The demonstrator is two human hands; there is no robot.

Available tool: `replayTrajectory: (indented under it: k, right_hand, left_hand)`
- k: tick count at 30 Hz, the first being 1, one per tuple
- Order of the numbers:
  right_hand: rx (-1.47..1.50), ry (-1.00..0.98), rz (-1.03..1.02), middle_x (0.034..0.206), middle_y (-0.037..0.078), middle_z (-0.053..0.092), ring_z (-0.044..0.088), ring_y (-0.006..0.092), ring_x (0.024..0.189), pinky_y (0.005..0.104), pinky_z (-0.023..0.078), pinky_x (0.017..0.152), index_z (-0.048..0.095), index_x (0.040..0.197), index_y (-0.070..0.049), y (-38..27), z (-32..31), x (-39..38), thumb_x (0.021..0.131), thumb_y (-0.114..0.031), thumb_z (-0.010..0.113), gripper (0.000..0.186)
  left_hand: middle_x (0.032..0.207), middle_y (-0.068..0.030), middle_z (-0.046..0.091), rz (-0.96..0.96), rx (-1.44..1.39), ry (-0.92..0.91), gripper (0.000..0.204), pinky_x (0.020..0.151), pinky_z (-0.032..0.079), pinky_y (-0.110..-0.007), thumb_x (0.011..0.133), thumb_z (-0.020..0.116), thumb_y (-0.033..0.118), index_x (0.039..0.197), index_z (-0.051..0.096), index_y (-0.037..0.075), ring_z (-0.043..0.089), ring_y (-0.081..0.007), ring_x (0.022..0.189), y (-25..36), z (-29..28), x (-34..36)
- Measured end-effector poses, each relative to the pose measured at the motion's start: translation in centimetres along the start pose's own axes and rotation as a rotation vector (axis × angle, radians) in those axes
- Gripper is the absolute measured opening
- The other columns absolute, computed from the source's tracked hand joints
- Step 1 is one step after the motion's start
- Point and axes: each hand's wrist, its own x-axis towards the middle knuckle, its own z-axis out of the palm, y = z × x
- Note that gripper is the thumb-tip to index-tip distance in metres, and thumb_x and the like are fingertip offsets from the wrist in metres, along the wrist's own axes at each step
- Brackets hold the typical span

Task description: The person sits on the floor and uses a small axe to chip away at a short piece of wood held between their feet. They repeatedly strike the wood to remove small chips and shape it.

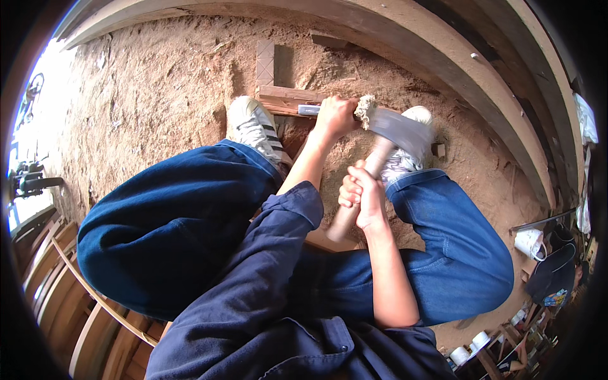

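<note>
My left hand (339, 114) is wrapped round a chisel that lies sideways. Its flat metal blade (309, 110) sticks out to the left, and its frayed handle end (365, 111) shows on the right. My right hand (364, 195) grips the pale wooden handle of an axe (400, 133). The axe's broad grey head, blurred by motion, is beside the frayed end; whether they touch I cannot tell. By the chisel blade is a reddish wooden piece (288, 96) on the ground, between my white shoes (252, 126). A flat, line-marked wooden piece (265, 62) adjoins it.
Long curved-looking timbers (437, 41) run along the far and right side. Brown dirt ground (158, 82) surrounds my feet. Stacked boards (82, 323) are at lower left. A white cup (529, 243), a dark bag (552, 269) and white rolls (470, 348) sit at lower right.
</note>
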Motion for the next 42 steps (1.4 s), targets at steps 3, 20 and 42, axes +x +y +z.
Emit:
replayTrajectory:
  k: [3, 20, 42]
  right_hand:
    - [0.032, -0.007, 0.012, 0.052, -0.006, 0.030, 0.032, 0.0058, 0.038, 0.0233, 0.029, 0.036, 0.042, 0.082, -0.015, -0.6, 0.4, 0.8, 0.087, -0.016, 0.054, 0.013]
    - [0.144, -0.116, -0.282, 0.050, -0.008, 0.027, 0.027, 0.0044, 0.037, 0.0234, 0.029, 0.037, 0.044, 0.085, -0.019, -3.6, -0.7, 0.8, 0.091, -0.017, 0.046, 0.006]
    - [0.008, -0.124, 0.206, 0.050, -0.010, 0.027, 0.027, 0.0038, 0.038, 0.0229, 0.025, 0.037, 0.042, 0.078, -0.018, -1.9, -2.9, 3.2, 0.087, -0.016, 0.053, 0.014]
  left_hand:
    - [0.060, -0.0173, 0.060, 0.026, -0.002, 0.006, 0.017, 0.062, 0.052, -0.042, 0.053, 0.071, 0.014, 0.063, 0.061, 0.004, 0.062, -0.0358, 0.062, -0.1, -0.3, 0.4]
    - [0.064, -0.0169, 0.063, -0.044, 0.064, -0.040, 0.017, 0.066, 0.052, -0.043, 0.060, 0.070, 0.016, 0.071, 0.063, 0.005, 0.064, -0.0352, 0.066, 0.2, 0.5, 0.7]
    - [0.064, -0.0129, 0.064, -0.068, 0.170, -0.106, 0.025, 0.060, 0.052, -0.041, 0.064, 0.075, 0.027, 0.078, 0.063, 0.010, 0.065, -0.0307, 0.062, -0.6, 2.2, 0.7]
